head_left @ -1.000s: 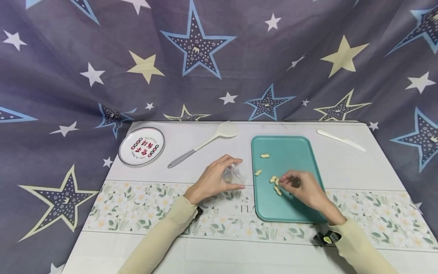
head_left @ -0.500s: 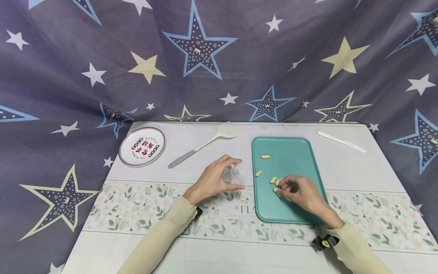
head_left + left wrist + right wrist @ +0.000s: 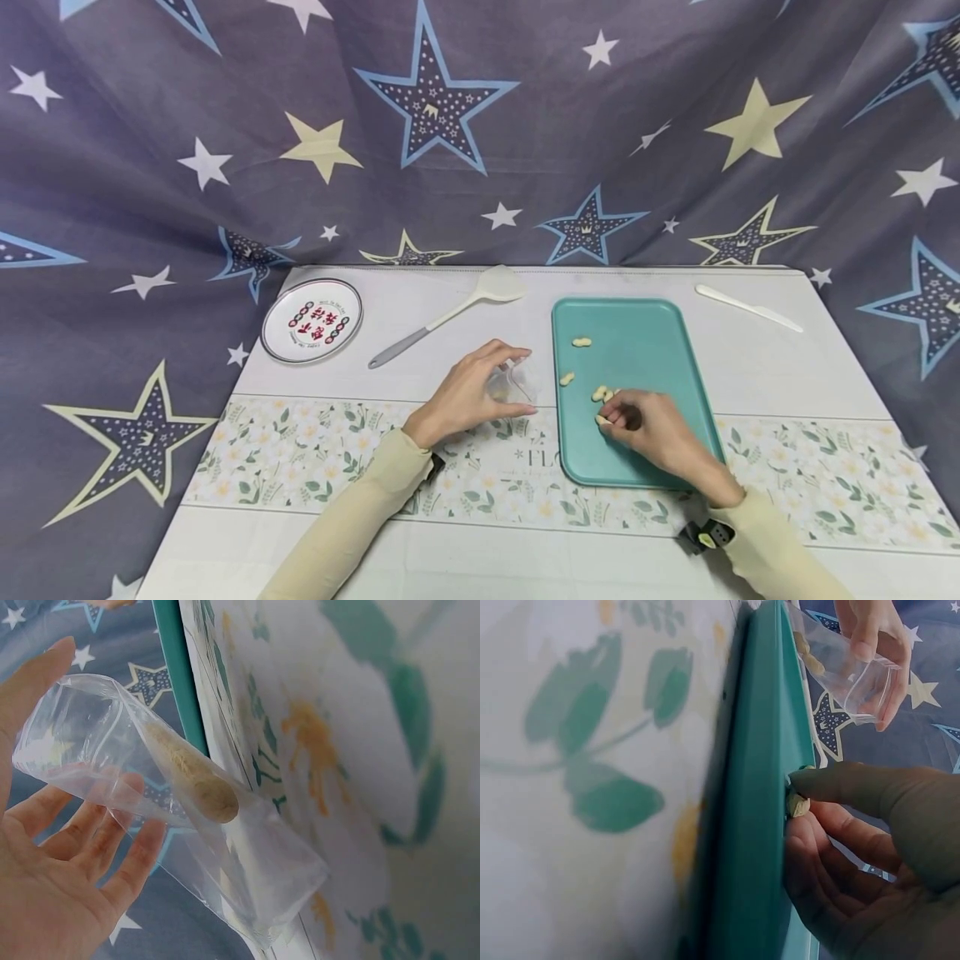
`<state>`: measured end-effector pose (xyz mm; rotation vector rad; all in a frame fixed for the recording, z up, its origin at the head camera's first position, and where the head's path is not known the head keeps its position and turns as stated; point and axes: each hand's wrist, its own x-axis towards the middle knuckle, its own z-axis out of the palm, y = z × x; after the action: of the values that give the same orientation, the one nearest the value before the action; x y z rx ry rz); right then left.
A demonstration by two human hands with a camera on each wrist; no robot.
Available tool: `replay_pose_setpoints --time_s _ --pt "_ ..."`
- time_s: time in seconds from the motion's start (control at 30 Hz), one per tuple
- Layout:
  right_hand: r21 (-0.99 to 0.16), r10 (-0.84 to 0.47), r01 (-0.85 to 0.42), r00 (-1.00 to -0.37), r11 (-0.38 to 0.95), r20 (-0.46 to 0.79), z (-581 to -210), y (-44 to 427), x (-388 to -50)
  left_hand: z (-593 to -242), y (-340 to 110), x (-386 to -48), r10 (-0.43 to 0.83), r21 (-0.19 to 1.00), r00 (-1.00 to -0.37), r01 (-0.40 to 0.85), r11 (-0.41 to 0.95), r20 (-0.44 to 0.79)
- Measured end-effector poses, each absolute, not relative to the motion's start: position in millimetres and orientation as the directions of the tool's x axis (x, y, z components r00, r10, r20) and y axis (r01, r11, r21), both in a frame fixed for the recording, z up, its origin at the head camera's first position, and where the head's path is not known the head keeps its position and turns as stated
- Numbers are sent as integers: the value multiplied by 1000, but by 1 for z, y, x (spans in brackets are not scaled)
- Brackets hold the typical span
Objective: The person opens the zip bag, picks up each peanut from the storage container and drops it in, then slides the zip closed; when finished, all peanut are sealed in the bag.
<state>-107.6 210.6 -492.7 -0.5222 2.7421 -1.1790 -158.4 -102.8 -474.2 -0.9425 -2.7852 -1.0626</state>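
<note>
My left hand point(image 3: 468, 393) holds a clear plastic zip bag point(image 3: 251, 862) by its mouth, which gapes between thumb and fingers. A peanut in its shell point(image 3: 201, 784) shows through the bag in the left wrist view. Over the teal tray point(image 3: 637, 329), my right hand point(image 3: 660, 429) pinches a peanut point(image 3: 799, 804) between thumb and fingertips, low against the tray. Close to those fingertips lies another peanut point(image 3: 599, 393), with one more partly hidden by the hand. Towards the tray's left side are two single peanuts, an upper peanut point(image 3: 581, 342) and a lower peanut point(image 3: 567, 378).
A white plate point(image 3: 312, 322) with red lettering sits at the back left. Beside it lies a spatula point(image 3: 450, 317) with a grey handle. Right of the tray is a white knife point(image 3: 748, 307). A star-patterned curtain point(image 3: 480, 200) hangs behind the table.
My right hand has shifted slightly left and towards me, from beside the peanut cluster onto its nearest peanut, which it now pinches. The left hand and bag have stayed in place.
</note>
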Motion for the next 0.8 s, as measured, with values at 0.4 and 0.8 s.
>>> replay_pose_setpoints --time_s 0.4,0.8 --pt "-748 -344 -244 -939 618 22 -494 207 -109 -475 -103 -158 532 601 -820 539 590 212" --pt "-753 -327 -267 -942 601 73 -483 200 -121 -476 -103 -158 533 610 -819 537 582 212"
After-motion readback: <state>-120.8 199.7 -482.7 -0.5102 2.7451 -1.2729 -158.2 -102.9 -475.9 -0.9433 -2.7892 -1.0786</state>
